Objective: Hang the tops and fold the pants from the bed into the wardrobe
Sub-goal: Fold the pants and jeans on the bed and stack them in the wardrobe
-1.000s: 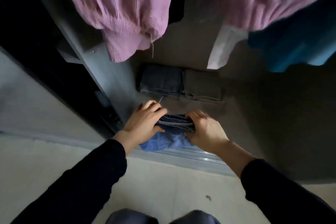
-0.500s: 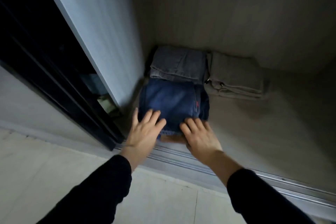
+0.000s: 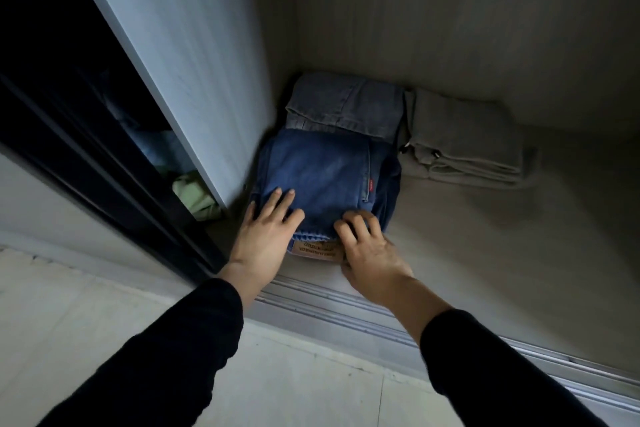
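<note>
The left grip (image 3: 266, 239) lies released, fingers straight and flat on the near left corner of the folded blue jeans (image 3: 322, 177). The right grip (image 3: 367, 246) bends its fingers over the near right edge. Its thumb is hidden, so I cannot tell whether it pinches.

The jeans lie on the wardrobe floor (image 3: 485, 236) between and beyond both grips. Their leather patch (image 3: 315, 250) faces the person, and their long axis runs away. Touching beyond are folded grey jeans (image 3: 346, 107), with khaki pants (image 3: 464, 139) to the far right.

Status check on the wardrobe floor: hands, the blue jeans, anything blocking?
Left hand flat on folded blue jeans. Right hand grips their near edge. Jeans down on wardrobe floor, in front of grey jeans. Nothing blocking.
</note>
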Demonstrator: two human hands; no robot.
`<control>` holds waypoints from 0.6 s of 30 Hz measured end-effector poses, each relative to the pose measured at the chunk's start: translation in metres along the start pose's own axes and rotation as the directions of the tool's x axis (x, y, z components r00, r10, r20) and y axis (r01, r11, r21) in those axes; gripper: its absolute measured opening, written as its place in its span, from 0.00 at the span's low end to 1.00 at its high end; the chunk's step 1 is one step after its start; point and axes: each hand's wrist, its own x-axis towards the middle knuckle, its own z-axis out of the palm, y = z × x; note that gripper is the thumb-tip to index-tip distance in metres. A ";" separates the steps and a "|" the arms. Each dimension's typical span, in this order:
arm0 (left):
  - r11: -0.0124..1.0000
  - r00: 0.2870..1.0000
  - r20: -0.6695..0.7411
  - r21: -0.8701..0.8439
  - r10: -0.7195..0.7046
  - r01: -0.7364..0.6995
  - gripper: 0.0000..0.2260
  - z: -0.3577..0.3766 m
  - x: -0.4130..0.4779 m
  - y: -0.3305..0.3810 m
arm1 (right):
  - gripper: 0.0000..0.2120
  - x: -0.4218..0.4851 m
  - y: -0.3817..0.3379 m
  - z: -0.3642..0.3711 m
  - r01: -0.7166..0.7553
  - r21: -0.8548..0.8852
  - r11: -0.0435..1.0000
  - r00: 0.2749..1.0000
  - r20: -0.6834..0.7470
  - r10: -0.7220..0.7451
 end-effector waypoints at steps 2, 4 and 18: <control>0.995 0.992 0.123 -0.091 -0.027 0.039 0.21 -0.009 -0.005 0.004 | 0.34 -0.008 0.008 -0.013 0.018 0.181 0.983 0.998 0.059 -0.029; 0.976 0.977 0.207 -0.201 -0.046 0.089 0.22 -0.024 -0.003 0.008 | 0.32 -0.012 0.013 -0.027 0.013 0.370 0.929 0.999 -0.050 0.005; 0.996 0.994 0.104 -0.089 0.025 -0.015 0.39 0.022 0.026 -0.015 | 0.47 0.038 0.037 -0.008 -0.100 0.109 0.989 0.976 0.204 0.077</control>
